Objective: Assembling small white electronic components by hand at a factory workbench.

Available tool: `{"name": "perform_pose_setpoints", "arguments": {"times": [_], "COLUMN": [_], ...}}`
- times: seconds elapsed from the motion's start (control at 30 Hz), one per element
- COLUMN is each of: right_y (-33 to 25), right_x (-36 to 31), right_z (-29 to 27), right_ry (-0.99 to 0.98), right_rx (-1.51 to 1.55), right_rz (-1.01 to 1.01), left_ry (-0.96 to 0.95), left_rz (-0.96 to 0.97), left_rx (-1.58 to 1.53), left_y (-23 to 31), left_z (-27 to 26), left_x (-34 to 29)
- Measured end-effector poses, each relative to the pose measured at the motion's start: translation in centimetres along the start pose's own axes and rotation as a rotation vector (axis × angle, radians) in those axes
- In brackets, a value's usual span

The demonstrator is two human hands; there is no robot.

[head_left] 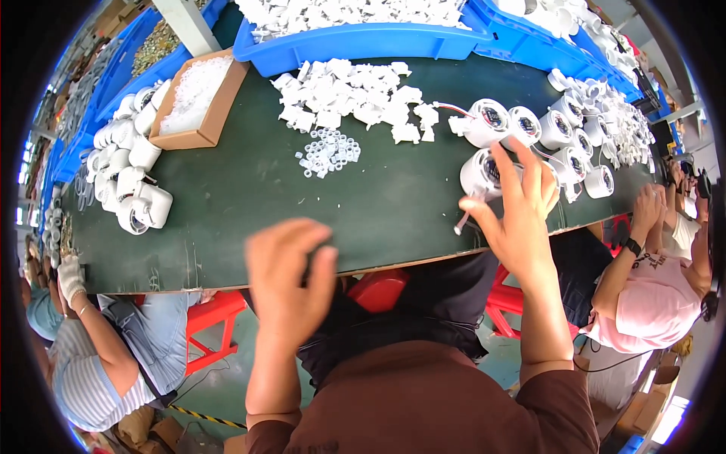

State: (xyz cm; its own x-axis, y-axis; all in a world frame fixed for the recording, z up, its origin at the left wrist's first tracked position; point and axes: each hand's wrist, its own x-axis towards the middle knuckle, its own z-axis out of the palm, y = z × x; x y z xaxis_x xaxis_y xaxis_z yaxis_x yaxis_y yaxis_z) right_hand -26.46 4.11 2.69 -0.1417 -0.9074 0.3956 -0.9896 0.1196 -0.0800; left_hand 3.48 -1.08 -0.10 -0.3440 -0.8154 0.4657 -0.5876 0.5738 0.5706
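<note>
My right hand (525,200) reaches over a white cylindrical housing (475,172) with a dark round inner part. Its thumb and fingers are spread, and whether they touch the housing I cannot tell. A short white lead (461,222) sticks out below it. More housings of this kind, such as one (488,122) with a thin wire and a white connector, stand close by. My left hand (291,276) hovers at the table's near edge, slightly blurred, thumb apart from the curled fingers and nothing visible between them.
On the dark green table (378,204) lie a pile of white plastic brackets (333,94) and small translucent rings (329,153). White curved housings (132,178) and a cardboard box (215,113) are at left. Blue bins (363,44) line the back. People sit at both sides.
</note>
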Motion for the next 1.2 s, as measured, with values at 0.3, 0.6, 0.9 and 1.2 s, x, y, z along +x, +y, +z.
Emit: {"name": "perform_pose_setpoints", "arguments": {"times": [0.3,0.6,0.9,1.2], "right_y": [1.2,-2.8,-9.1,-7.6], "right_x": [1.8,2.4,-0.1,1.4], "right_z": [-3.5,0.1,2.4,1.5], "right_ry": [-0.375,-0.051,-0.237,-0.562], "right_rx": [0.386,0.235,0.815,1.115], "right_rz": [-0.269,-0.231,-0.181,-0.331], "left_ry": [-0.395,-0.395,-0.097,0.029], "left_rz": [0.38,0.238,-0.11,-0.057], "left_rx": [-0.411,-0.207,-0.544,-0.276], "left_y": [6.3,6.2,3.6,1.9], "left_z": [3.7,4.1,4.5,2.4], "left_x": [-0.1,-0.1,-1.2,0.6]}}
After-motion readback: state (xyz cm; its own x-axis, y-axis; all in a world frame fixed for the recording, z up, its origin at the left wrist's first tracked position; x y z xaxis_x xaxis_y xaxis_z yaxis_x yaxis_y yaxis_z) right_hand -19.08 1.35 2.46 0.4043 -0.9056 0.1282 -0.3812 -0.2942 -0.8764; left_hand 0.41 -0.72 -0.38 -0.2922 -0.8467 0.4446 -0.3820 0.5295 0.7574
